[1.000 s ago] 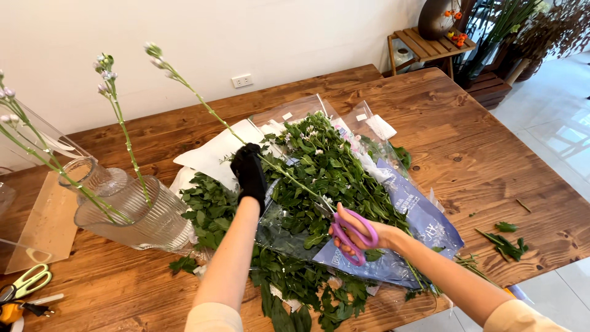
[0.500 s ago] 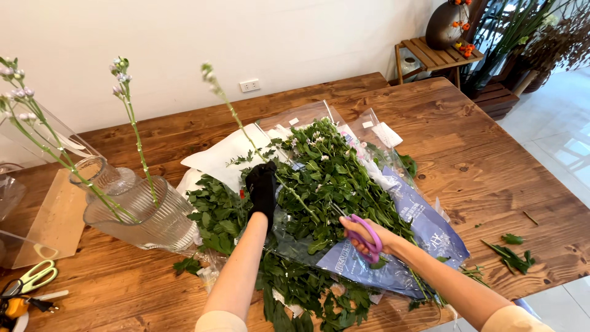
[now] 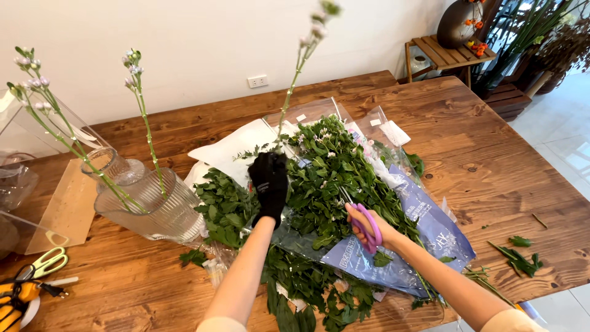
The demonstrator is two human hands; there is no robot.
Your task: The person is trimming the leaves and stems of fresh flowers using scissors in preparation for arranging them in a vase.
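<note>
Left hand: the left hand [image 3: 268, 184] wears a black glove and is closed around a flower stem [image 3: 294, 86], which it holds upright above the pile of greens.
Flower stem: long, thin and green, with small pale buds at the top; it rises from the gloved fist up to the upper edge of the view.
Right hand: the right hand [image 3: 369, 226] is bare and its fingers are closed through the handles of the purple scissors [image 3: 367, 229]; the blades point toward the greens and are mostly hidden in the leaves, so I cannot tell if they are open.
Greens: a big heap of leafy stems [image 3: 335, 178] lies on the middle of the tabletop [image 3: 479, 154], on top of a clear and blue plastic wrapping [image 3: 424, 224].
Vase: a ribbed glass vase [image 3: 150, 203] stands to the left of the greens, with two flower stems with buds in it.
White paper: a white sheet [image 3: 233, 150] lies behind the greens, partly under them.
Left edge: green-handled scissors [image 3: 43, 263] lie on the tabletop near the left border.
Right side: a few cut leaves [image 3: 519, 258] lie on the wood, well apart from the heap.
Background: a wooden side shelf [image 3: 448, 52] with a dark pot stands near the wall.
</note>
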